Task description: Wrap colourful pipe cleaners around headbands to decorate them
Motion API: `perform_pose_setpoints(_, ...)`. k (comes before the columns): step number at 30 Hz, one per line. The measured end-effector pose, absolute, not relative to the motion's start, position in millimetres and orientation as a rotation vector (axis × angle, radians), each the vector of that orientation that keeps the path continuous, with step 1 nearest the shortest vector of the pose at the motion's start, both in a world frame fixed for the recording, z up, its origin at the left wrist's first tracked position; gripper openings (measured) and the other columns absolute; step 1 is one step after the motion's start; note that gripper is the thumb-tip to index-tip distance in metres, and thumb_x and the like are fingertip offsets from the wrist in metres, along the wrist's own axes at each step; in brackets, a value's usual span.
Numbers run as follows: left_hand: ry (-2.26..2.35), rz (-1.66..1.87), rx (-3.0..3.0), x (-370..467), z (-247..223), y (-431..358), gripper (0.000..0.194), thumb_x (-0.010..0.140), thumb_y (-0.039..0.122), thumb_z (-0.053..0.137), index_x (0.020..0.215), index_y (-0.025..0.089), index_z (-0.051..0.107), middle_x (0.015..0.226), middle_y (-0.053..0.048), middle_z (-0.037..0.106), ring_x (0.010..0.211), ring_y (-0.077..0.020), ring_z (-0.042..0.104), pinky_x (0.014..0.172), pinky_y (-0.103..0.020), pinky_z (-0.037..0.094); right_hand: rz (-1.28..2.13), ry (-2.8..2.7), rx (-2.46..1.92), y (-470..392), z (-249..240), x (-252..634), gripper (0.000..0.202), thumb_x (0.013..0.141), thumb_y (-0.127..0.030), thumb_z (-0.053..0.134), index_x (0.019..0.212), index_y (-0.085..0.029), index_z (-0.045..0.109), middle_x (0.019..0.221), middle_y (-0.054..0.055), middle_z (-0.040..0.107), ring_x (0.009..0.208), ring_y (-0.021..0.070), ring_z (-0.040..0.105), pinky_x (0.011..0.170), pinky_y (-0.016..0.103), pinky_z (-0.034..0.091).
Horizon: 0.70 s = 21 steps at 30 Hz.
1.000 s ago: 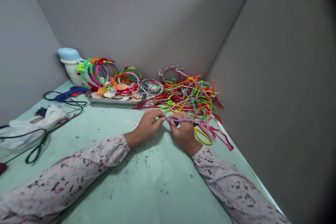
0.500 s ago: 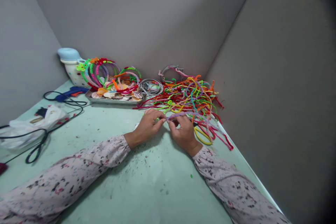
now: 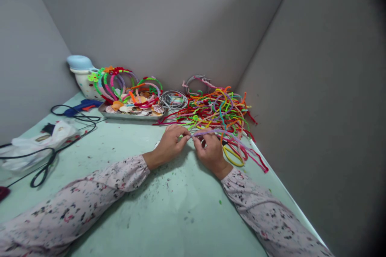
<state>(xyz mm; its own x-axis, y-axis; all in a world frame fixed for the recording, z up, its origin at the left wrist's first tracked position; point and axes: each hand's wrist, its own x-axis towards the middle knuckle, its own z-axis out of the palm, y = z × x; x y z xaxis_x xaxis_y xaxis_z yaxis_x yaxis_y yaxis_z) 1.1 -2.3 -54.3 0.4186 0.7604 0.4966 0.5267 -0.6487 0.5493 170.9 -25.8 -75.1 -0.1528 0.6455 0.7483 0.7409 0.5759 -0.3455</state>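
Fingertips of my left hand [image 3: 171, 143] pinch the left end of a lilac pipe cleaner [image 3: 208, 131]. Close beside it, my right hand [image 3: 210, 150] is closed on the same pipe cleaner, which runs over the fingers and trails to the right. Just past the hands lies a tangled heap of many-coloured pipe cleaners [image 3: 211, 108]. Scissors with yellow handles [image 3: 233, 156] rest by my right hand, their blades mostly hidden. A small whitish thing is partly covered behind my left hand; I cannot make out what it is.
A metal tray [image 3: 132, 117] of shells and fuzzy rings stands at the back, beside coiled grey wire [image 3: 174, 99]. Further left are a white cup with a blue lid [image 3: 81, 64], a blue glue gun [image 3: 80, 106], black cable [image 3: 51, 156] and a plastic bag [image 3: 60, 132].
Both hands stay nearly in place, still pinching the lilac pipe cleaner. Its stretch over my right hand has shifted very slightly.
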Motion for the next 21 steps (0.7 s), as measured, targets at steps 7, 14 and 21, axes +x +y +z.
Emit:
perform_pose_setpoints(7,1.074,1.075,2.436,1.7,-52.1,-3.7,0.011,0.086,0.024,0.053,0.085,0.02,0.063,0.086,-0.003,0.065,0.088,-0.0195,0.053,0.084,-0.035,0.037,-0.029,-1.872,-1.15,-27.6,-70.9,170.4,0.008,0.087,-0.021,0.049,0.082,-0.02,0.055,0.081,0.006,0.055,0.079,0.019,0.052,0.07,0.031,0.043)
perform_pose_setpoints(14,1.067,1.071,2.497,1.6,-50.7,-5.0,0.01,0.086,0.022,0.053,0.085,0.019,0.063,0.083,-0.002,0.064,0.086,-0.0194,0.052,0.083,-0.035,0.036,0.044,-1.858,-1.121,-27.1,-69.8,169.2,0.009,0.088,-0.02,0.048,0.08,-0.02,0.052,0.081,0.004,0.053,0.08,0.0185,0.051,0.072,0.031,0.043)
perform_pose_setpoints(21,1.087,1.089,2.481,1.2,-52.1,-4.6,0.01,0.086,0.022,0.053,0.085,0.019,0.063,0.085,-0.002,0.065,0.087,-0.0196,0.051,0.082,-0.036,0.036,0.063,-1.869,-1.121,-26.2,-68.3,170.4,0.009,0.088,-0.02,0.047,0.082,-0.019,0.053,0.082,0.004,0.053,0.081,0.0179,0.052,0.073,0.03,0.043)
